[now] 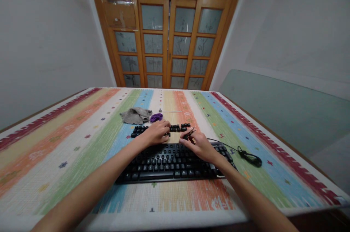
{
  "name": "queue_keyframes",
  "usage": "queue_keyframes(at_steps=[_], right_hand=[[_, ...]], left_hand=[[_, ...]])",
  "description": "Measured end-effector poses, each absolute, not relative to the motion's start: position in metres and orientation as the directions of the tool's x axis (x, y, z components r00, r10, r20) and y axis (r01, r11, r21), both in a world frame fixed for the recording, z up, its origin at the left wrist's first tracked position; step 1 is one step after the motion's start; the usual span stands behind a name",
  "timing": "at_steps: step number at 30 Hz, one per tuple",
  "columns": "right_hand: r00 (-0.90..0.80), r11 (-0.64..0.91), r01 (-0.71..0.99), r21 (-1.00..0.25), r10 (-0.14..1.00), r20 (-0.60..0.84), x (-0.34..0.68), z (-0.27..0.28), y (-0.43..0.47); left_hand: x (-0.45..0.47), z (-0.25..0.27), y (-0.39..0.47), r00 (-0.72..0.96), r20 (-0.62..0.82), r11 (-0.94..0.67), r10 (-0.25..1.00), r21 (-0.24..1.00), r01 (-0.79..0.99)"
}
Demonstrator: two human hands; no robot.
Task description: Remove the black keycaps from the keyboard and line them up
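Note:
A black keyboard (164, 168) lies across the table in front of me, and in its upper rows some keys look bare of their caps. Loose black keycaps (177, 128) stand in rows just behind it. Over these rows, my left hand (158, 132) is bent down, with a black keycap (168, 134) between its thumb and fingertips. My right hand (198, 144) is closed above the keyboard's back edge. It grips a small dark tool (189, 134) with thin prongs; the fingers hide part of it, so its exact kind is unclear.
Behind the keycaps lie a crumpled grey cloth (135, 115), a purple bundle (156, 117) and a thin dark rod (171, 111). The keyboard's coiled cable (250, 157) rests at the right. A striped cloth (79, 148) covers the table. Wooden glazed doors (169, 42) stand beyond.

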State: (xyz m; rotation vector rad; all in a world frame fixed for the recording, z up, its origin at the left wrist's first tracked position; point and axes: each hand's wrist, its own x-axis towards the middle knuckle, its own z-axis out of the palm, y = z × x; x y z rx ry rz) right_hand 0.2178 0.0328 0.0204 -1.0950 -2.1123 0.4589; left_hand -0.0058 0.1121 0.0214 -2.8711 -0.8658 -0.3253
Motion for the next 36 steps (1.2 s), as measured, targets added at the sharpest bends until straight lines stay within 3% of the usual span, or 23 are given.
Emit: queue_keyframes(at_steps=[12,36], right_hand=[[-0.394,0.582,0.541,-0.607,0.813,0.428,0.223,0.019,0.032],[-0.41,0.582,0.538,-0.61,0.812,0.415,0.224,0.017,0.034]], left_hand=[[0.006,0.016,0.128,0.819,0.141,-0.8,0.557,-0.173,0.574],[0.009,0.007,0.132,0.815,0.191,-0.81,0.547,-0.128,0.573]])
